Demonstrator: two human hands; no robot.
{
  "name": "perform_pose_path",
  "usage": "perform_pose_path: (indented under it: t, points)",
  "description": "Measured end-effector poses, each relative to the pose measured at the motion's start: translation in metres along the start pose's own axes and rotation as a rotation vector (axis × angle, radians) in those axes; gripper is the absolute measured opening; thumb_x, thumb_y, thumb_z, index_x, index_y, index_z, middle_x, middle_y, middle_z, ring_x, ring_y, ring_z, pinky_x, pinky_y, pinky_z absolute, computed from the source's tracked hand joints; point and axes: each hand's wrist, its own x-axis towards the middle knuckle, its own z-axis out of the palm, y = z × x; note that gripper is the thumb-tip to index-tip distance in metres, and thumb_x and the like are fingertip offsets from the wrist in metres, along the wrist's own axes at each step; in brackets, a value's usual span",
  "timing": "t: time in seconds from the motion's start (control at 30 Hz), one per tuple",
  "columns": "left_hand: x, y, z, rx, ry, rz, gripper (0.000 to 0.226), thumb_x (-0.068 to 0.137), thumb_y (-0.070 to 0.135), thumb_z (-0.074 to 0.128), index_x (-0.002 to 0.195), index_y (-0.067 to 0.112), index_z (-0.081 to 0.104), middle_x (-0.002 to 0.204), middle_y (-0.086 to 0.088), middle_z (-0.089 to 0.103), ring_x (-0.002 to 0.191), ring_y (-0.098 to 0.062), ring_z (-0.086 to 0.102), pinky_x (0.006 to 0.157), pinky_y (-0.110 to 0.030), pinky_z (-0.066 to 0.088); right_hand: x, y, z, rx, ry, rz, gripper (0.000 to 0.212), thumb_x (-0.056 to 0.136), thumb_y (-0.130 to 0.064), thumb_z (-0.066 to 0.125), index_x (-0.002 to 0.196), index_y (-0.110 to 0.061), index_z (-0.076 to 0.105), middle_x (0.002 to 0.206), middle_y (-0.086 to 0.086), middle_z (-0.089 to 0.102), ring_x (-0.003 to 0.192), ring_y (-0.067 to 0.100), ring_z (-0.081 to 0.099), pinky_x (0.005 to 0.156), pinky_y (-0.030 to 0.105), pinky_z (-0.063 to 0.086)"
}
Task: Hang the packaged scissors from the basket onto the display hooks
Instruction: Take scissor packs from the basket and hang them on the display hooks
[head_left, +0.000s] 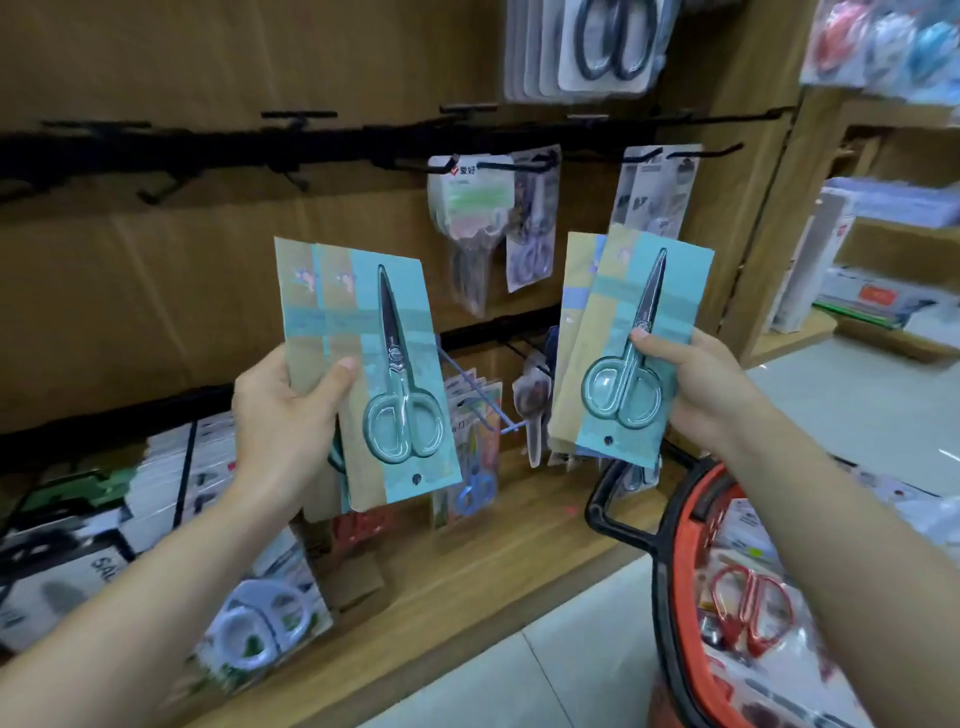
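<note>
Left hand (283, 415) gripping small pile of scissor packs (363, 364), thumb pressing on front. Right hand (691, 389) pinching second pile (639, 338) same way. Both piles sitting in air before display hooks (161, 192), up away from basket (662, 613).

Hang holes (415, 478) pointing down, so packs needing flip. Loose ones maybe sliding out and dropping while turning. Both hands busy, none free for threading.

Other hanging packs (467, 218) crowding middle hooks. Blue hook (483, 410) poking out below, maybe snagging cards.

I stand in a shop's stationery aisle: black display hooks (514, 167) on a wooden wall (156, 270) carry carded scissors (532, 234), a red shopping basket (661, 613) sits beside me, and shelves (893, 234) hold boxed goods.
</note>
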Motion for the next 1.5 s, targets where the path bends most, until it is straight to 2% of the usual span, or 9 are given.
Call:
perform_pose_path:
  t: [0.17, 0.27, 0.43, 0.67, 0.9, 1.1, 1.27, 1.37, 1.5]
  points:
    - [0.003, 0.003, -0.009, -0.054, 0.043, -0.067, 0.021, 0.098, 0.011, 0.069, 0.095, 0.032, 0.071, 0.088, 0.025, 0.076, 0.087, 0.001, 0.074, 0.072, -0.020, 0.059, -0.001, 0.004, 0.037, -0.042, -0.113, 0.081, 0.028, 0.098, -0.009, 0.063, 0.126, -0.008, 0.069, 0.116, 0.013, 0.077, 0.098, 0.032, 0.076, 0.079, 0.043, 0.063]
    - [0.004, 0.005, -0.017, -0.016, 0.076, -0.090, 0.017, 0.096, 0.011, 0.071, 0.097, 0.029, 0.074, 0.090, 0.021, 0.078, 0.088, -0.002, 0.075, 0.077, -0.026, 0.060, -0.005, 0.010, 0.054, -0.091, -0.197, 0.111, 0.022, 0.097, -0.007, 0.064, 0.118, -0.007, 0.071, 0.108, 0.015, 0.078, 0.088, 0.031, 0.077, 0.073, 0.041, 0.064]
    - [0.008, 0.019, -0.041, -0.009, 0.084, -0.101, 0.013, 0.097, 0.011, 0.071, 0.099, 0.023, 0.075, 0.095, 0.012, 0.080, 0.089, -0.009, 0.077, 0.077, -0.030, 0.058, -0.004, 0.034, 0.092, -0.036, -0.335, 0.083, 0.024, 0.096, -0.003, 0.065, 0.120, -0.005, 0.070, 0.111, 0.015, 0.077, 0.096, 0.034, 0.076, 0.076, 0.042, 0.064]
    - [0.019, 0.027, -0.045, -0.122, 0.136, -0.110, 0.015, 0.096, 0.009, 0.070, 0.110, 0.013, 0.075, 0.103, 0.000, 0.080, 0.092, -0.016, 0.077, 0.077, -0.030, 0.059, 0.010, 0.053, 0.122, 0.062, -0.239, -0.088, 0.024, 0.097, -0.003, 0.066, 0.120, -0.008, 0.069, 0.113, 0.007, 0.078, 0.104, 0.030, 0.075, 0.089, 0.047, 0.060]
    - [0.013, 0.016, -0.023, -0.124, 0.107, -0.098, 0.014, 0.095, 0.009, 0.070, 0.106, 0.016, 0.075, 0.098, 0.005, 0.081, 0.088, -0.012, 0.077, 0.069, -0.022, 0.060, 0.021, 0.050, 0.102, 0.218, -0.252, -0.091, 0.034, 0.099, -0.005, 0.060, 0.133, -0.009, 0.062, 0.127, 0.010, 0.073, 0.115, 0.031, 0.070, 0.097, 0.049, 0.056]
    - [0.017, 0.023, 0.013, -0.223, 0.114, -0.073, 0.011, 0.096, 0.010, 0.070, 0.102, 0.018, 0.075, 0.097, 0.005, 0.081, 0.086, -0.011, 0.077, 0.070, -0.026, 0.058, 0.022, 0.036, 0.075, 0.198, -0.256, -0.060, 0.038, 0.100, -0.006, 0.058, 0.139, -0.008, 0.059, 0.132, 0.012, 0.070, 0.120, 0.034, 0.068, 0.102, 0.052, 0.053]
    - [0.013, 0.012, 0.032, -0.330, 0.163, -0.165, 0.011, 0.095, 0.007, 0.071, 0.103, 0.013, 0.074, 0.093, 0.005, 0.081, 0.089, -0.018, 0.077, 0.076, -0.034, 0.060, 0.020, 0.027, 0.045, 0.260, -0.290, -0.010, 0.041, 0.102, -0.010, 0.052, 0.144, -0.009, 0.057, 0.140, 0.016, 0.064, 0.127, 0.040, 0.062, 0.106, 0.055, 0.049]
    - [0.014, 0.012, 0.030, -0.347, 0.154, -0.181, 0.010, 0.096, 0.007, 0.070, 0.104, 0.012, 0.074, 0.093, 0.003, 0.081, 0.089, -0.020, 0.077, 0.082, -0.037, 0.060, 0.018, 0.024, 0.041, 0.293, -0.332, -0.016, 0.045, 0.099, -0.011, 0.055, 0.143, -0.008, 0.057, 0.140, 0.018, 0.063, 0.125, 0.040, 0.063, 0.104, 0.055, 0.052]
    - [0.016, 0.015, 0.016, -0.362, 0.121, -0.166, 0.012, 0.096, 0.005, 0.068, 0.102, 0.013, 0.075, 0.093, 0.004, 0.081, 0.083, -0.012, 0.077, 0.069, -0.027, 0.059, 0.016, 0.014, 0.060, 0.260, -0.377, -0.119, 0.047, 0.095, -0.008, 0.061, 0.142, -0.005, 0.057, 0.138, 0.020, 0.064, 0.121, 0.039, 0.065, 0.099, 0.050, 0.057]
